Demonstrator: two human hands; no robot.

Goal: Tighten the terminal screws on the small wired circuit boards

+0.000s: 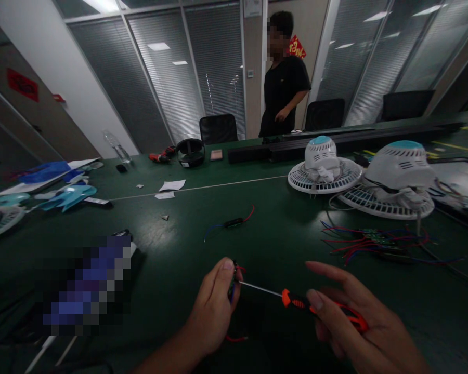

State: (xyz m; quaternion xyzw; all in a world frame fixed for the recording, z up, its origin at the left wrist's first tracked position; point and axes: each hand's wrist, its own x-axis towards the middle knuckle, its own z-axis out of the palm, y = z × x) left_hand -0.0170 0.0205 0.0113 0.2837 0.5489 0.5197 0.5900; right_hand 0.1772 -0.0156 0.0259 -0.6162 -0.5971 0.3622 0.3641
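Pinched in my left hand (214, 301) is a small green circuit board (232, 285), mostly covered by the fingers, with red wire ends showing beside it. My right hand (354, 317) grips a screwdriver (296, 300) with an orange and black handle, its index finger stretched out. The metal shaft points left, and its tip meets or nearly meets the board; which of the two I cannot tell. Farther out on the green table lies a single small board (234, 222) with a red and a blue wire. To the right rests a bundle of wired boards (376, 238).
Two white fan housings (323, 174) (398, 192) stand at the right back. A pixelated blue object (89, 280) lies at left, near blue plastic parts (68, 195). Paper scraps (172, 185), a headset (191, 152) and a bottle (117, 146) sit farther back. A person (284, 83) stands beyond the table.
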